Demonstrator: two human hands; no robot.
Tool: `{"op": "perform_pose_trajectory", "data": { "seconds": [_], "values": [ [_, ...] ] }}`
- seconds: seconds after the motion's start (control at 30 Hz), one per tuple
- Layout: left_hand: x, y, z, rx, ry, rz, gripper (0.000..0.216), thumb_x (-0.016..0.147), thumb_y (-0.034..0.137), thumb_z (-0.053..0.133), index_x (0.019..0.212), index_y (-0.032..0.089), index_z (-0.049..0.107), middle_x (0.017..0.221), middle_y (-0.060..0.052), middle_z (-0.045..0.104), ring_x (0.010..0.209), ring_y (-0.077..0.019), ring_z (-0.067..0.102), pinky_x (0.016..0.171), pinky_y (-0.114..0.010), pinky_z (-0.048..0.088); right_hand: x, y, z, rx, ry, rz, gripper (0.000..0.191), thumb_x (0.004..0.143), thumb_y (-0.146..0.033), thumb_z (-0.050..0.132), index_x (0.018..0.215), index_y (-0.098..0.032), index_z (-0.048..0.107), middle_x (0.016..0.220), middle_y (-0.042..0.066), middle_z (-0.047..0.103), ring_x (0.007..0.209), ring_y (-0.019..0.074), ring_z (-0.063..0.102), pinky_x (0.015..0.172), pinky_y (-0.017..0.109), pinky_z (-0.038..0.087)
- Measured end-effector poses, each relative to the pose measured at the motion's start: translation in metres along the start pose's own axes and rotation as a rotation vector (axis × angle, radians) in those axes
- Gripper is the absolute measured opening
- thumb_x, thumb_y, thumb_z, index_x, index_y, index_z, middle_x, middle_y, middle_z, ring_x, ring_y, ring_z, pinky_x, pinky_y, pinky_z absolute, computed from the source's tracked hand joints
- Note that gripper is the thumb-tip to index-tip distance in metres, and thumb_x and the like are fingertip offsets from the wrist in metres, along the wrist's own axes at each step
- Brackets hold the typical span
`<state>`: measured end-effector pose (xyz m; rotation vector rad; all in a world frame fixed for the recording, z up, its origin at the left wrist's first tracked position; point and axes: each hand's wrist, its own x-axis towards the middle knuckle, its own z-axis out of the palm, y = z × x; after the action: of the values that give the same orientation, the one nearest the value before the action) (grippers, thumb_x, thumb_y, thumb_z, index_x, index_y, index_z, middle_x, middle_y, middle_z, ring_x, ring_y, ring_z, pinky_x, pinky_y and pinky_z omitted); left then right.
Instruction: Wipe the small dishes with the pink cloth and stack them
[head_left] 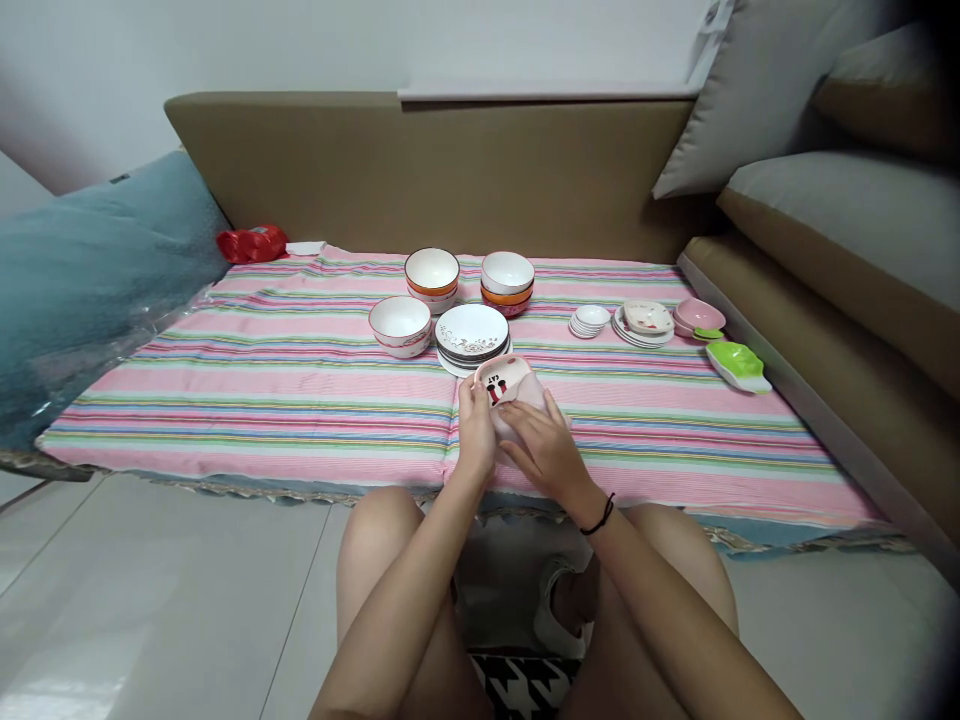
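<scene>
A small pink-rimmed dish (489, 378) with "CAT" lettering and a dark-and-red figure inside is tilted toward me above the front of the striped cloth. My left hand (475, 428) is closed around its left edge. With fingers pressed together, my right hand (546, 445) holds a pale wiping cloth (529, 392) against the dish's inside and right side. The cloth hides much of the dish. Just behind my hands is a stack of patterned plates (471, 332), with a white bowl (400, 322) to its left.
Two bowl stacks (433, 270) (508, 275) stand farther back. To the right are small white saucers (591, 318), stacked plates with a dish (646, 320), pink bowls (699, 315) and a green leaf-shaped dish (736, 364). A red bundle (253, 243) lies back left; cushions (855, 215) line the right.
</scene>
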<state>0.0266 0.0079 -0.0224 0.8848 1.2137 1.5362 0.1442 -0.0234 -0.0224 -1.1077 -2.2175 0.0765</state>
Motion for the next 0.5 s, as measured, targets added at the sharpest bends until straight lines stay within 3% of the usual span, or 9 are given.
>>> {"op": "perform_pose_trajectory", "data": {
  "seconds": [0.13, 0.37, 0.5],
  "values": [
    [-0.001, 0.000, 0.000, 0.011, -0.036, 0.016, 0.031, 0.093, 0.046, 0.041, 0.106, 0.023, 0.056, 0.103, -0.003, 0.060, 0.103, -0.0170, 0.055, 0.091, -0.029, 0.042, -0.001, -0.003, 0.002, 0.037, -0.051, -0.003, 0.047, 0.096, -0.043, 0.036, 0.127, -0.010, 0.050, 0.126, 0.014, 0.059, 0.123, 0.0255, 0.049, 0.113, 0.053, 0.018],
    [-0.009, 0.002, 0.010, 0.008, -0.181, -0.021, 0.031, 0.092, 0.043, 0.043, 0.109, 0.021, 0.057, 0.111, -0.004, 0.060, 0.107, -0.0183, 0.055, 0.094, -0.029, 0.042, 0.000, 0.009, 0.001, -0.053, 0.000, 0.061, 0.055, 0.097, -0.044, 0.031, 0.137, -0.007, 0.041, 0.139, 0.017, 0.047, 0.133, 0.0279, 0.037, 0.113, 0.054, 0.020],
    [-0.008, 0.000, 0.010, -0.084, -0.157, -0.076, 0.029, 0.091, 0.041, 0.046, 0.108, 0.021, 0.057, 0.109, -0.004, 0.061, 0.105, -0.0178, 0.056, 0.092, -0.029, 0.043, -0.002, 0.009, -0.003, -0.032, 0.015, 0.047, 0.047, 0.096, -0.040, 0.035, 0.129, -0.010, 0.049, 0.131, 0.015, 0.055, 0.127, 0.0264, 0.045, 0.114, 0.053, 0.018]
  ]
}}
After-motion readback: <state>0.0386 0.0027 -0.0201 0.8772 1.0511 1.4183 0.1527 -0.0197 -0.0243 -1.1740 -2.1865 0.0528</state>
